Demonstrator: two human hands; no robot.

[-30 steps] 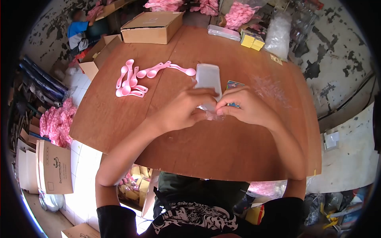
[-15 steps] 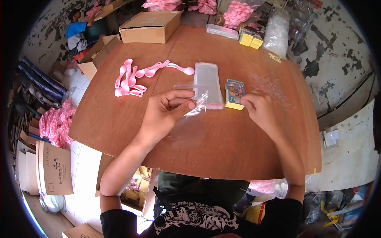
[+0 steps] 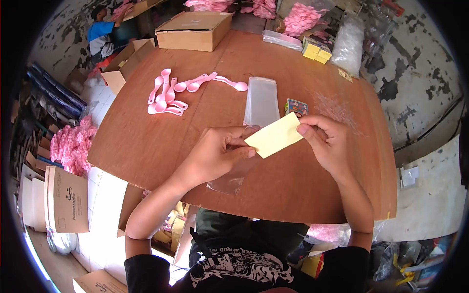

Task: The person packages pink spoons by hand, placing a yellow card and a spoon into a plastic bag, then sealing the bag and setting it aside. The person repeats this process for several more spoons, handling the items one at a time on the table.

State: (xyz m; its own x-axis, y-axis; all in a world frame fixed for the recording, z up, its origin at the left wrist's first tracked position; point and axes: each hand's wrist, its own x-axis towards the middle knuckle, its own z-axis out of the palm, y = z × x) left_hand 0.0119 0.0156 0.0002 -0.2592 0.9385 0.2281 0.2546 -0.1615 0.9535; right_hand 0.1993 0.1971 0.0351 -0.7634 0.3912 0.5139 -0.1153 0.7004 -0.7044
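Observation:
A plain yellow card (image 3: 274, 136) is held at a slant above the table, pinched at its right end by my right hand (image 3: 330, 141). At the card's left end, my left hand (image 3: 220, 154) has its thumb and fingers closed, with a clear plastic bag (image 3: 228, 179) hanging from them. The left thumb meets the card's corner. Behind the card lies a stack of clear plastic bags (image 3: 262, 100). A small stack of printed cards (image 3: 297, 106) stands beside it, partly hidden by the yellow card and my right hand.
Several pink spoons (image 3: 166, 93) lie on the left of the wooden table (image 3: 146, 151). Thin clear strips (image 3: 337, 110) are scattered at right. A cardboard box (image 3: 194, 31), yellow card stacks (image 3: 316, 50) and a plastic roll (image 3: 348, 44) stand at the back. A person (image 3: 101, 36) is at far left.
My right hand has lifted a yellow card off the printed stack and brought it left to my left hand. The plastic bag now hangs lower. The view has shifted slightly.

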